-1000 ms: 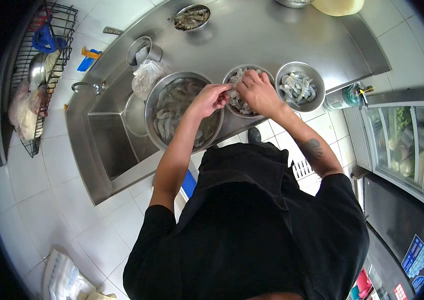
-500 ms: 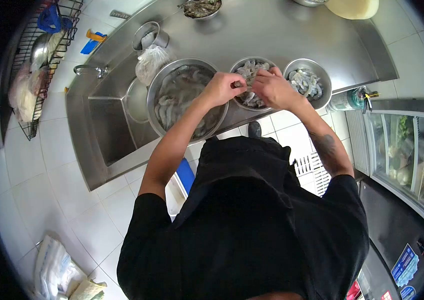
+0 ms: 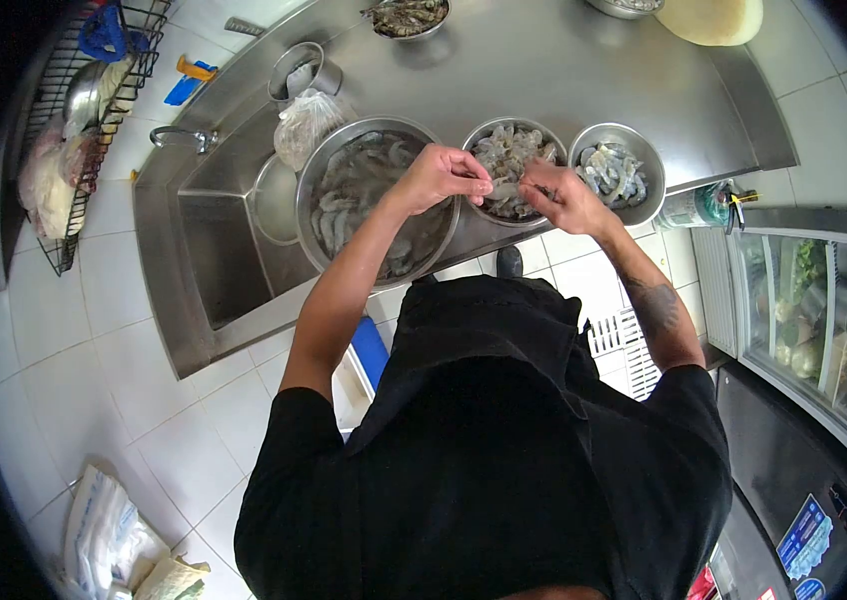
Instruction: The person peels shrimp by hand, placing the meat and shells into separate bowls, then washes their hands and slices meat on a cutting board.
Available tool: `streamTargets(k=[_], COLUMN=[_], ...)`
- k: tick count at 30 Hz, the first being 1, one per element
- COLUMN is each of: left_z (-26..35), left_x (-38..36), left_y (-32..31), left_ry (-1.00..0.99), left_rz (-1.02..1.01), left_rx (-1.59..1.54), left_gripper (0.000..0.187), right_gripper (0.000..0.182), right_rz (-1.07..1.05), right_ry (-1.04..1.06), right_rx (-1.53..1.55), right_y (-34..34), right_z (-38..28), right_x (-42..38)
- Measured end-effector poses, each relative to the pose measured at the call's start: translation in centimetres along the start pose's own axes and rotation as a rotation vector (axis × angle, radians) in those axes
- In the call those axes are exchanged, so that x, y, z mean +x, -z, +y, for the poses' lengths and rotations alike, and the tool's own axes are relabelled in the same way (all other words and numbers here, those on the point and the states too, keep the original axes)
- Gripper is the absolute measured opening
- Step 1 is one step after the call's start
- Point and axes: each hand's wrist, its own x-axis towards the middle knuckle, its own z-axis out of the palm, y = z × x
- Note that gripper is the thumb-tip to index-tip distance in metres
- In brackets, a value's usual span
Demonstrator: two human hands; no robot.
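Over the left rim of the middle metal bowl (image 3: pixel 469 150), my left hand (image 3: pixel 441 180) is closed in a pinch. A pale grey shrimp (image 3: pixel 506 190) shows at its fingertips. Just to the right, my right hand (image 3: pixel 566 200) is blurred, its fingers pressed together; what they hold, if anything, is hidden. Below both hands lie grey shrimp and shell-like pieces (image 3: pixel 512 148). Under my left forearm stands a large basin (image 3: pixel 306 215) of shrimp in cloudy water. The right bowl (image 3: pixel 656 165) holds pale, peeled-looking shrimp (image 3: pixel 612 172).
A tied plastic bag (image 3: pixel 306 130) and a metal pot (image 3: pixel 332 75) stand by the sink (image 3: pixel 214 250), below a tap (image 3: pixel 184 136). Farther back are a bowl of dark shrimp-like pieces (image 3: pixel 406 17) and a round pale board (image 3: pixel 714 18). A glass-door fridge (image 3: pixel 814 310) stands at right.
My hands have moved apart, the right one shifting slightly right and down. The brownish piece at my left fingertips no longer shows. More of the middle bowl is visible.
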Motion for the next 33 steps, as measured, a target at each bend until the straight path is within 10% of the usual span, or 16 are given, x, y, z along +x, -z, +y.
streamTargets(k=[8,14,16,22,28,33], left_z=[0.2,0.0,-0.1,0.7,1.2,2.7], left_x=[-2.0,-1.2,-1.0,-0.7,-0.4,-1.1], left_y=[4.5,1.8,0.0,-3.7,-4.4,-3.4], left_ry=[0.019,-0.027,-0.217,-0.661,-0.629,-0.181], left_rz=[0.145,0.159,0.347,0.385,0.446,0.315], left_rx=[0.044,0.287,0.708,0.99,0.721,0.013], left_gripper=[0.014,0.012,0.015,0.02,0.017,0.014], right_gripper=[0.017,0.031,0.03,0.017,0.013,0.014], right_rz=[0.08,0.235,0.277,0.496,0.549,0.552], right_ry=[-0.303,-0.075,-0.583,-0.574,-0.608,-0.523], right_rx=[0.101,-0.644,0.001,0.827,0.579,0.665], right_y=[3.6,-0.8,-2.3,-6.1,-4.9,-4.7], right_z=[-0.8,2.8,0.7,1.3,-1.0,-0.4], right_x=[-0.4,1.0,2.0,2.8,3.0,2.6])
